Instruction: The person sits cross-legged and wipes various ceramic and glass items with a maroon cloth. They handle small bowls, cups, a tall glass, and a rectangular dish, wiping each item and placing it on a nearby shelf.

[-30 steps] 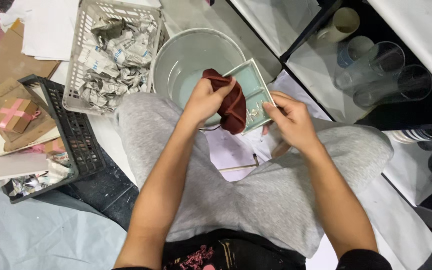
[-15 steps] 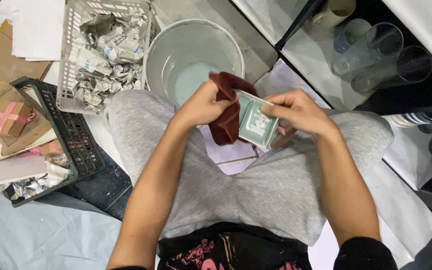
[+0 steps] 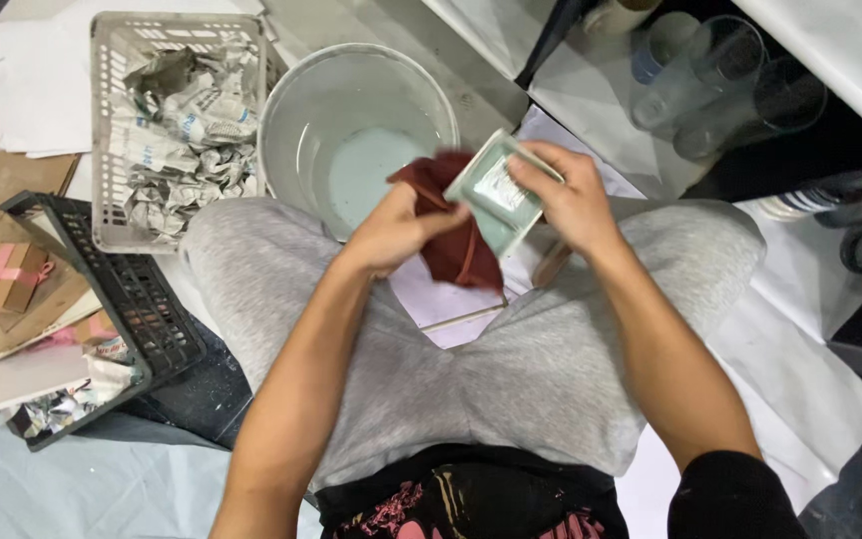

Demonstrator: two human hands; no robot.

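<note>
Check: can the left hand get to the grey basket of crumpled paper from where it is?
Probably yes. The basket sits open-topped on the left hand's own side, nothing between them. But that hand grips a dark red cloth, so it isn't free.

Floor-level packing workshop: crates [image 3: 132, 299], paper-stuffed basket [image 3: 112, 130], water bucket [image 3: 291, 110].

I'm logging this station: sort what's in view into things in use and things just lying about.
In use: left hand, dark red cloth, right hand, pale green square dish.

Lying about: white bucket, basket of crumpled paper, black crate, gift box, clear glasses.
</note>
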